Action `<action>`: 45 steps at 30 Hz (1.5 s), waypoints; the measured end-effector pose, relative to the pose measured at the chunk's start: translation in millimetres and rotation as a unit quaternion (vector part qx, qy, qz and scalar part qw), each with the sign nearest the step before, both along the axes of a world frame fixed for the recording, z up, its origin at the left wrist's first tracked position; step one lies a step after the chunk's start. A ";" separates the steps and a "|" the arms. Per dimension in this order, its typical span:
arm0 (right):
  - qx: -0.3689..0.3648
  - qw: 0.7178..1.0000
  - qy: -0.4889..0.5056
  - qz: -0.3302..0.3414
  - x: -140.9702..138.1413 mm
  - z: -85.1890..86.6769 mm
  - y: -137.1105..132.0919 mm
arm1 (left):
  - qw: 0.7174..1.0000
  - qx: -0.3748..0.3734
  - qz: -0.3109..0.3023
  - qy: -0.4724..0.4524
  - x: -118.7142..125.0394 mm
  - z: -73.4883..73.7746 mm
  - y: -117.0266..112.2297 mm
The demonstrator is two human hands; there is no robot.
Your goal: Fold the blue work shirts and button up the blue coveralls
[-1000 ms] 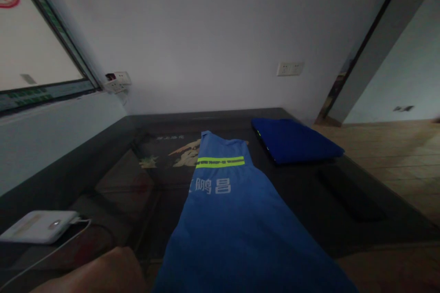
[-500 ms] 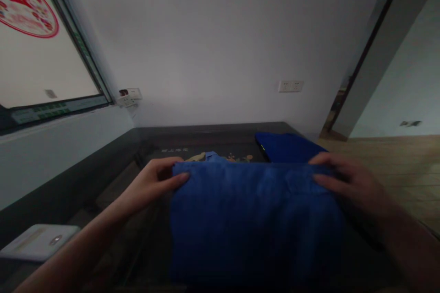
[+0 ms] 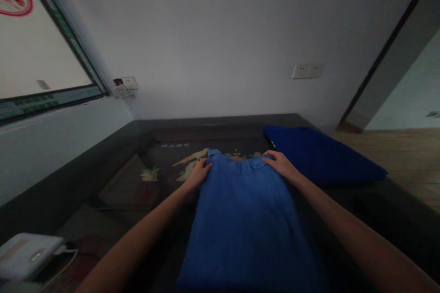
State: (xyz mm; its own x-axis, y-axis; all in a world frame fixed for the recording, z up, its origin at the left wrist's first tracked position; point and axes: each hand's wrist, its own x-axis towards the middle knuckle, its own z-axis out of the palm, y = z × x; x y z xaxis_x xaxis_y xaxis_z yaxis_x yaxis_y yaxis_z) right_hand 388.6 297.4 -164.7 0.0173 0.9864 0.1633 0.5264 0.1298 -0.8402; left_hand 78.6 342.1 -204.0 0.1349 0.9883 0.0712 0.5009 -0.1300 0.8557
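A blue garment point(image 3: 245, 219) lies lengthwise before me on a dark table, folded, its near part running down out of the view. A button and a small tab show near its far right corner; a collar-like piece sticks out at the far left. My left hand point(image 3: 200, 171) is closed on the far left corner, thumb on top. Opposite it, my right hand point(image 3: 279, 163) pinches the far right corner beside the button. What kind of garment it is, I cannot tell for sure.
Right of the garment lies a folded dark blue cloth point(image 3: 319, 153). The dark table point(image 3: 117, 183) has a printed flower pattern and meets a pale wall. A white device point(image 3: 29, 254) with a cable sits at the near left. Sockets point(image 3: 307, 71) are on the wall.
Both hands have carried the garment's held edge forward and down onto the table, close to the collar-like piece. They are closer together in view, and the camera has shifted slightly.
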 end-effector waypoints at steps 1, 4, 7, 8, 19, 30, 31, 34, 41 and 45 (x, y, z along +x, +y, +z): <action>-0.008 1.000 0.002 0.002 0.9 -0.6 1.3 | 1.000 -0.013 0.000 -0.014 -0.7 -3.1 1.1; -0.026 0.999 0.032 0.002 6.2 12.3 4.8 | 0.996 -0.031 -0.004 -0.086 -3.7 4.5 6.5; -0.040 0.995 0.095 0.000 11.9 35.1 17.2 | 0.990 -0.017 0.000 -0.142 -4.9 25.9 20.9; -0.043 0.992 0.116 -0.003 13.0 41.0 24.5 | 0.989 -0.008 0.001 -0.150 -4.4 31.8 28.2; -0.062 0.997 -0.030 -0.027 13.2 -48.1 97.8 | 0.993 -0.005 0.032 0.112 1.2 -14.0 87.1; 0.020 0.995 -0.097 -0.013 16.9 -42.8 105.3 | 0.987 0.045 0.044 0.145 2.5 -2.9 84.7; 0.023 0.993 -0.113 -0.013 14.1 -44.3 106.6 | 0.983 0.049 0.045 0.170 2.2 -4.2 84.4; 0.022 0.983 -0.178 -0.024 6.9 -51.8 105.1 | 0.965 0.050 0.049 0.252 -2.0 -7.0 82.2; 0.154 0.945 -0.276 -0.086 -16.0 -16.7 64.5 | 0.943 0.201 0.013 0.265 5.1 17.2 57.7; 0.153 0.933 -0.325 -0.003 -54.5 -13.6 39.0 | 0.924 0.209 -0.115 0.298 34.6 16.3 33.1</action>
State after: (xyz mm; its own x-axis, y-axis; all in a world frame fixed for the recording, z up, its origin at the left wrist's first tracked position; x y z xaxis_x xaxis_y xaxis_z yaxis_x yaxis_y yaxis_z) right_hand 334.1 336.4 -178.4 -0.1787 0.8918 0.4156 0.9132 0.3076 -0.2672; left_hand 113.2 375.3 -187.8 0.4766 0.8313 0.2862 0.7853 -0.5488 0.2865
